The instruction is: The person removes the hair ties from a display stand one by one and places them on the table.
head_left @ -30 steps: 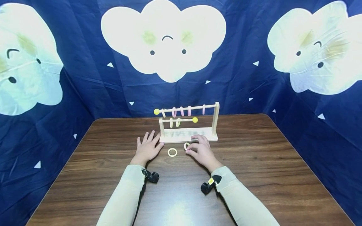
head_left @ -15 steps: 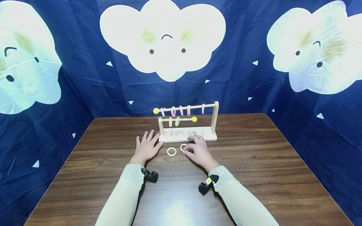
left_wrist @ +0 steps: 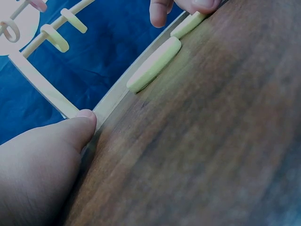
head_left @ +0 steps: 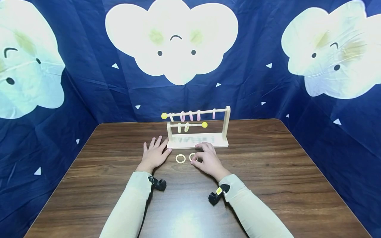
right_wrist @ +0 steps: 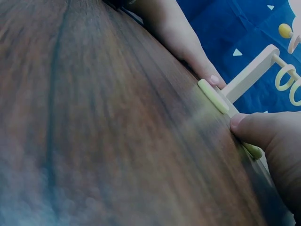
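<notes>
My left hand (head_left: 152, 157) lies flat with spread fingers on the table, its thumb against the left end of a wooden ring stand (head_left: 219, 141). In front of the stand, a loose pale yellow ring (head_left: 176, 159) rests flat on the wood. Just right of it lies a second pale yellow ring (left_wrist: 187, 26), whose right edge my right hand (head_left: 210, 162) pinches between thumb and forefinger. The other fingers of that hand reach toward the stand's base. In the right wrist view, the thumb (right_wrist: 256, 129) covers part of this second ring.
The stand's upper rod (head_left: 205, 112) carries several pink rings and one pale ring near its yellow end ball (head_left: 164, 116). Two pale yellow rings hang on the lower rod (head_left: 194, 125). A blue cloth with clouds (head_left: 250, 89) rises behind the table (head_left: 256, 158).
My right hand has shifted left and slightly nearer with its ring, which stood tilted a second ago and now lies flat beside the other. The left hand has stayed in place.
</notes>
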